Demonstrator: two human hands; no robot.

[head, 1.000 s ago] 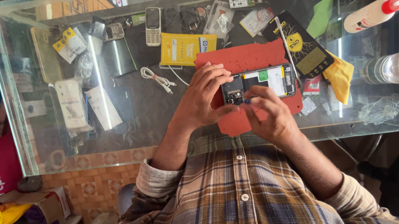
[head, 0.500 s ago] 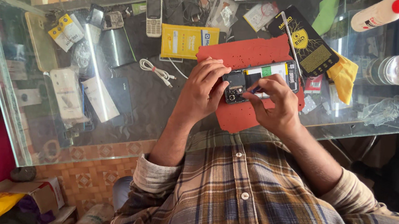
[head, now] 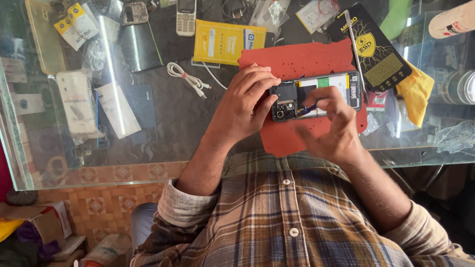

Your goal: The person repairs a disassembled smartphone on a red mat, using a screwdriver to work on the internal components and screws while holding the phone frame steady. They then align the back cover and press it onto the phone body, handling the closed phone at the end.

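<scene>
Both hands gripping opened phone (head: 319, 95), left hand (head: 244, 106), right hand (head: 332, 126), fingertips hiding parts

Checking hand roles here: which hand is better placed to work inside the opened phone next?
Right. The right hand pinches a thin tool over the inside of the opened phone, while the left hand grips its end, steadying it on the red mat.

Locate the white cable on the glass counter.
In the head view the white cable lies coiled on the glass counter, just left of the left hand and below the yellow packet.
</scene>
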